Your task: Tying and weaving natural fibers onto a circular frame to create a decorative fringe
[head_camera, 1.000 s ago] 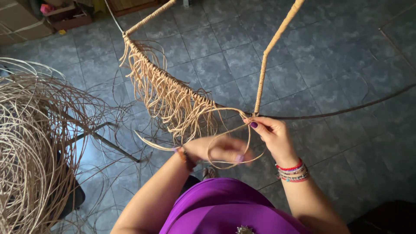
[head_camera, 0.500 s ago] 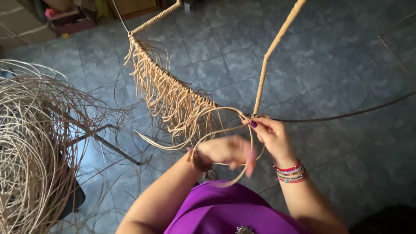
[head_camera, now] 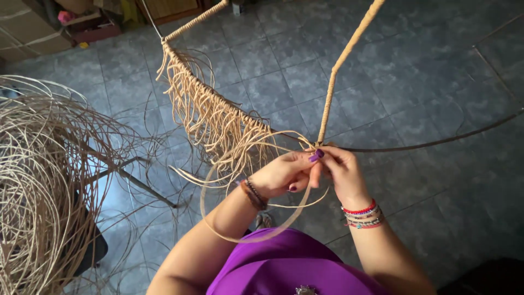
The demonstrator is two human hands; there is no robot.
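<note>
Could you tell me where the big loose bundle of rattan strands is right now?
The rattan bundle fills the left edge of the head view, on the tiled floor, left of both hands.

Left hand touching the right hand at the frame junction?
Touching. The head view shows the left hand pressed against the right hand, fingertips meeting around the rattan strand, no gap visible.

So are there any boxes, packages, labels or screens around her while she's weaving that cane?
Cardboard boxes: top left corner on the floor, brown, rectangular, partly cut off by the frame.
Low reddish-brown crate or shelf: beside the boxes, holding a small pink object; too small to tell more.
No labels, signs or screens show.
</note>
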